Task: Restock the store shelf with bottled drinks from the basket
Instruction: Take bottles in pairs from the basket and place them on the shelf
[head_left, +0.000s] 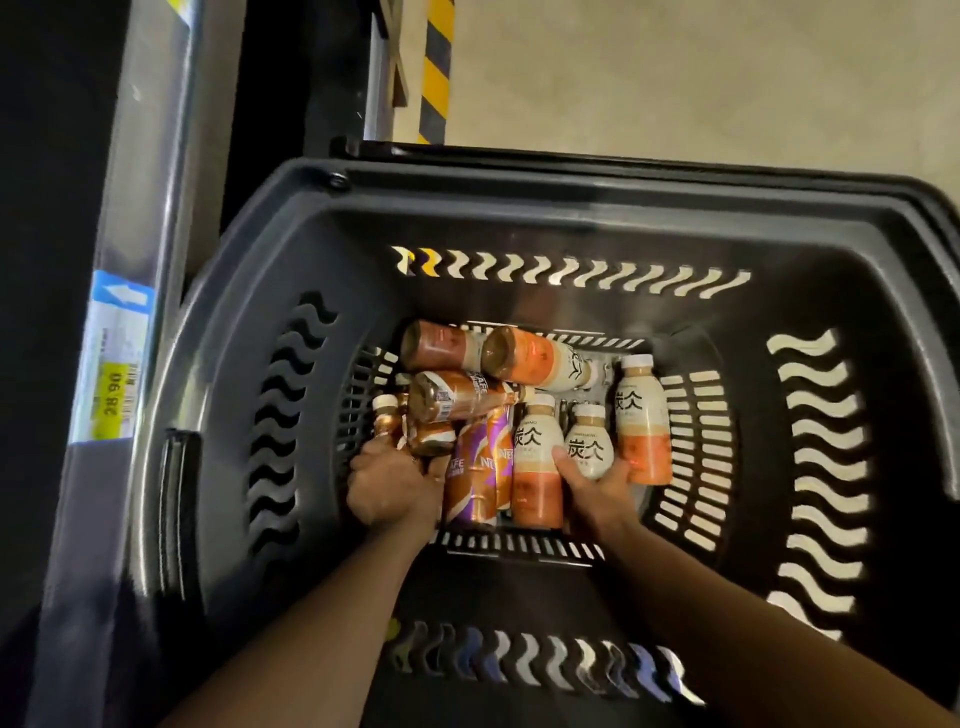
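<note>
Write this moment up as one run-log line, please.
phase: picking from basket | left hand: grips brown bottle | right hand: grips cream bottle | other bottles: loose in basket

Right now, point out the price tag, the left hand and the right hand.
price tag (118, 393): head view, yellow price patch.
left hand (387, 486): head view, back of hand, gripping a brown bottle (387, 426).
right hand (597, 488): head view, back of hand, holding a white bottle (587, 441).
</note>
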